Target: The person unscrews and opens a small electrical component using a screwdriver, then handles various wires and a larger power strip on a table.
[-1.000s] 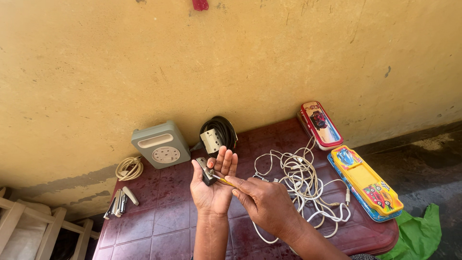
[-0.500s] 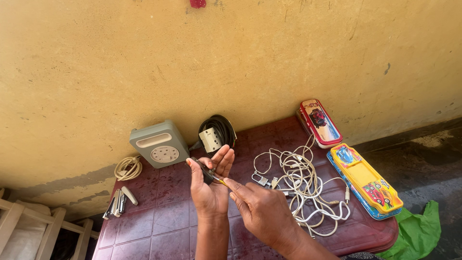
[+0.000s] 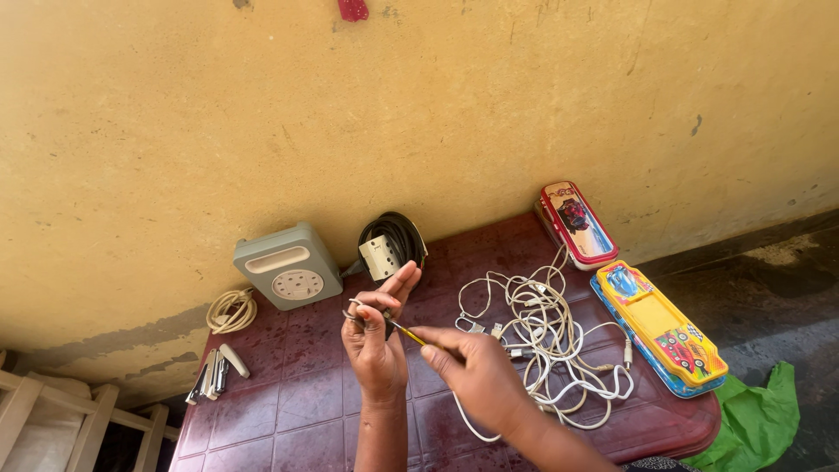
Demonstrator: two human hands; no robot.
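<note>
Two hands meet over the maroon tiled table (image 3: pixel 288 411) in the head view: the left hand (image 3: pixel 377 341) pinches a small dark plug-like part (image 3: pixel 384 325), raised slightly higher than before. Right hand (image 3: pixel 476 371), fingers clamped on a thin yellow-handled screwdriver (image 3: pixel 409 333), has drawn back from the tangled white cables (image 3: pixel 542 350), tip touching the part.

A rough, ochre-yellow plastered wall (image 3: pixel 419 131) fills the upper part of the view, streaked with scuffs, small dark marks and hairline cracks. Along its foot the paint has worn away to a grey, bare cement band (image 3: pixel 131 341). A small red object (image 3: pixel 353 9) hangs at the top edge of the wall. Pushed against the wall stands a dark maroon plastic surface (image 3: pixel 288 411) moulded in a square tile pattern. At lower left shows a pale wooden frame (image 3: pixel 52 419). To the right lies a dark, damp-looking concrete floor (image 3: pixel 769 297), with a crumpled green plastic bag (image 3: pixel 760 424) on it. Bright daylight falls evenly.
</note>
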